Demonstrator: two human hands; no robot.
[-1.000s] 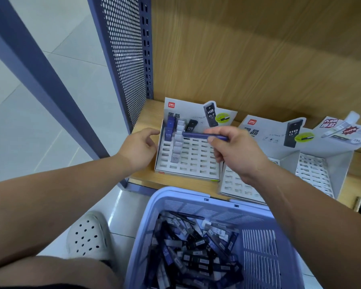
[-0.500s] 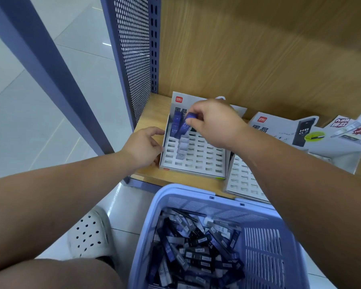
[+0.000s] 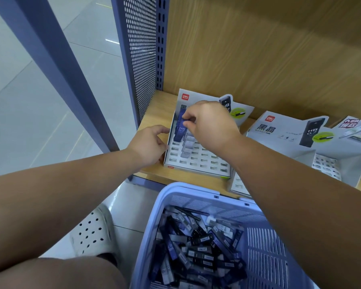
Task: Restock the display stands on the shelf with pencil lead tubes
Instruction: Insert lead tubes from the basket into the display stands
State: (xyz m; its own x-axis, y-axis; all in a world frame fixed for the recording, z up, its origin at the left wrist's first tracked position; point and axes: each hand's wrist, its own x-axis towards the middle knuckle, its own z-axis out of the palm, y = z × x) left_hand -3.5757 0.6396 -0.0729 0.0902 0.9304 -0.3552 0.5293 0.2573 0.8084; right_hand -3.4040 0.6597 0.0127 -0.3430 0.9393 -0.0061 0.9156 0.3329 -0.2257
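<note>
On the wooden shelf (image 3: pixel 154 109), seen from the head camera, a grey stand (image 3: pixel 198 163) sits near the perforated side panel (image 3: pixel 142 49). Its slotted grid holds dark blue tubes marked HB 0.7 in the back left corner and a short column of pale tubes (image 3: pixel 189 144) just beside them; the other slots in view show bare. The right hand (image 3: pixel 208 124) reaches over the stand, thumb and fingertips pinching the top of one blue tube (image 3: pixel 180 126) that stands upright in that back left corner. The left hand (image 3: pixel 148 147) holds the stand's left wall, thumb on its upper edge and fingers curled against its side.

A second stand (image 3: pixel 290 132) sits to the right on the shelf, its slots partly hidden by the right arm; what they hold cannot be told. Below the shelf edge a lilac basket (image 3: pixel 152 226) holds a loose heap of tubes (image 3: pixel 198 247), black, blue and grey, lying crosswise over each other. A white perforated shoe (image 3: pixel 94 232) rests on the floor beside the basket.
</note>
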